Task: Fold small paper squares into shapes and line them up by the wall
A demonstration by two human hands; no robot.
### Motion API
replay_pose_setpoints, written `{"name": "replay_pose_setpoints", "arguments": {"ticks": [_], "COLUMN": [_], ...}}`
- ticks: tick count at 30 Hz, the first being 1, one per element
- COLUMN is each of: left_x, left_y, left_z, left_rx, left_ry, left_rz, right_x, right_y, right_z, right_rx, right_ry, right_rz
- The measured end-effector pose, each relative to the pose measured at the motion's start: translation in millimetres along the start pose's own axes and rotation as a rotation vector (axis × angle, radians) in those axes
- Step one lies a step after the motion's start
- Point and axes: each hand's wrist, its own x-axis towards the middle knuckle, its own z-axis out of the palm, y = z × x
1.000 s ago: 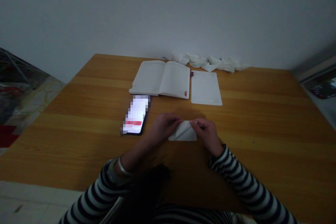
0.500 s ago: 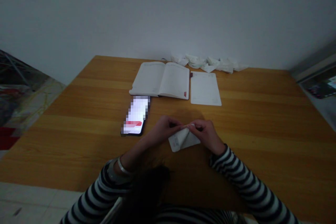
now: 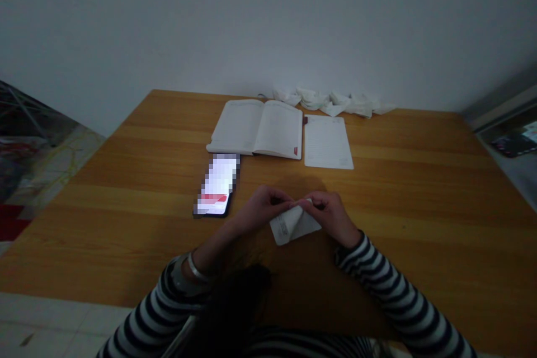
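On a brown wooden surface (image 3: 419, 190), an open notebook (image 3: 279, 130) is laid beyond the left hand (image 3: 263, 205), and a loose lined sheet (image 3: 328, 144) is placed beyond the right hand (image 3: 332, 215). Farthest from the hands, along the back edge, crumpled white paper (image 3: 309, 98) is strewn. A lit phone (image 3: 217, 184) is set to the left of both hands.

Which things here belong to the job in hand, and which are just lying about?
In hand:
folded paper, pinched by left hand and right hand

Apparently just lying about:
phone
open notebook
loose lined sheet
crumpled white papers by the wall
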Motion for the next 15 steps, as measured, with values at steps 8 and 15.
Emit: {"name": "replay_pose_setpoints", "arguments": {"ticks": [8,15], "left_x": [0.8,1.1], "left_y": [-1.0,-3.9], "left_z": [-2.6,-5.3], "left_rx": [0.07,0.182], "left_ry": [0.082,0.046], "left_rz": [0.079,0.144], "right_x": [1.4,-0.1], "right_y": [-1.3,5.6], "right_z": [2.6,5.4], "right_rx": [0.265,0.181], "right_ry": [-0.013,0.055], "right_rz": [0.147,0.077]}}
